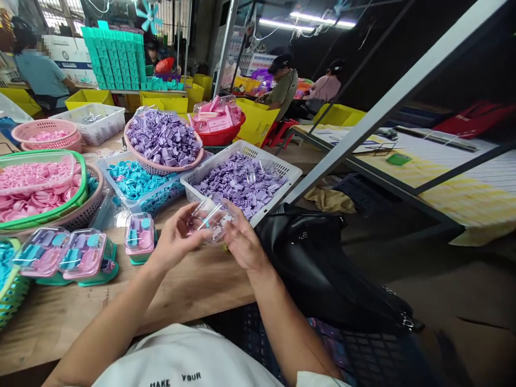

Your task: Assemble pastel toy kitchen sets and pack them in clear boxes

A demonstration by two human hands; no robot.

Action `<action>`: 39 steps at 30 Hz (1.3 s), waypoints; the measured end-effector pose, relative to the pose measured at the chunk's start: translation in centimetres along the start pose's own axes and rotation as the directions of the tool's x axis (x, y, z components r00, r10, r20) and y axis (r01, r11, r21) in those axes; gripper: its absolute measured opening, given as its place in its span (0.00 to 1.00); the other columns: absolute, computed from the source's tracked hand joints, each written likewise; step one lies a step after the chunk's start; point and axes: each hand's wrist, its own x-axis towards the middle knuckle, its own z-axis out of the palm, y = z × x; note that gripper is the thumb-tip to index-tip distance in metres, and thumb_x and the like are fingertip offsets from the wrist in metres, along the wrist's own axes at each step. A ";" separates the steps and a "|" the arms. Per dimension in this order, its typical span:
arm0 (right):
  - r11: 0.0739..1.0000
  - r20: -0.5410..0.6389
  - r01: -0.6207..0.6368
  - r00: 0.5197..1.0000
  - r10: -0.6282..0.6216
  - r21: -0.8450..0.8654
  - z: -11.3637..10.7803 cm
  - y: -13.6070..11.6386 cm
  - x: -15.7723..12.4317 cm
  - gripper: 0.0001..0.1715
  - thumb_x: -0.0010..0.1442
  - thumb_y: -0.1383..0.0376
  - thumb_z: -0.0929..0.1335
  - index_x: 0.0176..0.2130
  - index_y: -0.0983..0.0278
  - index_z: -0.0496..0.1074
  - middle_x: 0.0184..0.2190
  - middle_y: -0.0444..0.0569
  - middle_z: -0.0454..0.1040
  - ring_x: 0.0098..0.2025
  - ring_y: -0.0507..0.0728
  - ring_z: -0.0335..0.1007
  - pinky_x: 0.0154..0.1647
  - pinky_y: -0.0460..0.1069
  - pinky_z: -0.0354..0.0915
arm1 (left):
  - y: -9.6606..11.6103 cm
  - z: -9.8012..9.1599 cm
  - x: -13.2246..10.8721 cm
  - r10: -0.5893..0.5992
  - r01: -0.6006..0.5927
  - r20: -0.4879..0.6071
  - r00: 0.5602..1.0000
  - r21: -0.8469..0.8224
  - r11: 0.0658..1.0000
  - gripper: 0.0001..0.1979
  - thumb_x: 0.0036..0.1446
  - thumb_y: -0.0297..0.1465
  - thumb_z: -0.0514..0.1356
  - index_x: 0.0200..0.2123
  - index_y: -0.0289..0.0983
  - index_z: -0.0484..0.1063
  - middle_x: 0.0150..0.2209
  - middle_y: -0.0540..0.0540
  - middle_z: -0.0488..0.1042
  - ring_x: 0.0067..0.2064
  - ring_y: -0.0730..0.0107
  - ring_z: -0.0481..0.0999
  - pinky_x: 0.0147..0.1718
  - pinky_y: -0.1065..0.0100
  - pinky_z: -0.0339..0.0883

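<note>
Between my two hands, above the wooden table point(193, 285), is a clear plastic box-shaped piece point(213, 219). My left hand point(179, 232) grips its left side, with fingers curled around it. On the right side, my right hand point(244, 239) holds it with thumb and fingers. Through the clear walls small pale and pink bits show; I cannot tell whether they are inside or behind. Left of my hands stands a small filled case point(140, 238) with a clear top, pink and blue parts and a teal base. Farther left two similar filled cases point(84, 255) sit side by side.
Just beyond my hands is a white basket point(292, 171) of purple parts. Around it stand a pink basket point(128, 141) of purple parts, a clear tray point(151, 203) of blue parts and a green-rimmed basket point(84, 185) of pink parts. A black bag point(314, 258) lies at right.
</note>
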 end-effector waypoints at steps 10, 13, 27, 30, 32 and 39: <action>0.932 0.194 -0.121 0.979 0.056 0.342 -1.6 1.2 0.5 0.42 0.54 0.50 0.76 0.63 0.50 0.63 0.52 0.48 0.74 0.47 0.57 0.73 0.51 0.54 0.70 | 1.0 -0.4 0.8 -0.318 0.350 0.149 0.936 -0.442 0.826 0.21 0.44 0.43 0.75 0.29 0.32 0.76 0.23 0.48 0.73 0.26 0.77 0.68 0.28 0.74 0.61; 0.936 0.230 -0.125 0.972 0.049 0.330 -2.0 1.3 0.6 0.43 0.54 0.50 0.76 0.64 0.50 0.62 0.54 0.48 0.74 0.50 0.57 0.72 0.56 0.54 0.68 | 1.1 -0.5 1.2 -0.297 0.362 0.223 0.929 -0.368 0.857 0.20 0.46 0.43 0.74 0.30 0.32 0.76 0.25 0.48 0.73 0.27 0.77 0.68 0.30 0.73 0.61; 0.284 -0.252 -0.133 0.862 -0.440 -0.949 -13.6 -6.1 12.2 0.39 0.57 0.58 0.72 0.63 0.64 0.61 0.54 0.62 0.70 0.57 0.70 0.64 0.57 0.64 0.62 | -3.5 0.8 2.0 0.209 -0.201 0.048 0.977 0.551 0.810 0.23 0.61 0.33 0.60 0.59 0.38 0.64 0.56 0.37 0.70 0.57 0.54 0.68 0.56 0.50 0.63; 0.035 -0.317 -0.325 0.887 -0.335 -0.945 -14.5 -5.4 15.6 0.38 0.58 0.62 0.71 0.64 0.67 0.60 0.59 0.68 0.66 0.60 0.75 0.58 0.54 0.66 0.62 | -4.1 0.5 1.8 0.302 -0.305 0.120 0.946 0.647 0.699 0.17 0.63 0.30 0.58 0.55 0.39 0.67 0.54 0.38 0.70 0.55 0.55 0.67 0.55 0.51 0.65; -0.037 -0.225 -0.245 0.932 -0.285 -0.969 -13.9 -4.1 16.3 0.37 0.59 0.61 0.71 0.63 0.66 0.62 0.61 0.68 0.62 0.62 0.76 0.56 0.54 0.66 0.61 | -4.3 0.0 1.7 0.319 -0.317 0.129 0.939 0.683 0.658 0.15 0.63 0.29 0.58 0.54 0.39 0.68 0.54 0.39 0.70 0.55 0.55 0.67 0.53 0.52 0.67; 0.276 0.008 0.036 0.995 -0.103 -0.961 -12.5 -0.5 16.6 0.09 0.60 0.64 0.69 0.29 0.65 0.75 0.38 0.59 0.76 0.54 0.68 0.64 0.59 0.66 0.53 | -4.5 -1.2 1.5 0.277 -0.266 0.085 0.957 0.632 0.728 0.12 0.63 0.32 0.59 0.50 0.40 0.72 0.52 0.40 0.73 0.55 0.56 0.70 0.53 0.52 0.67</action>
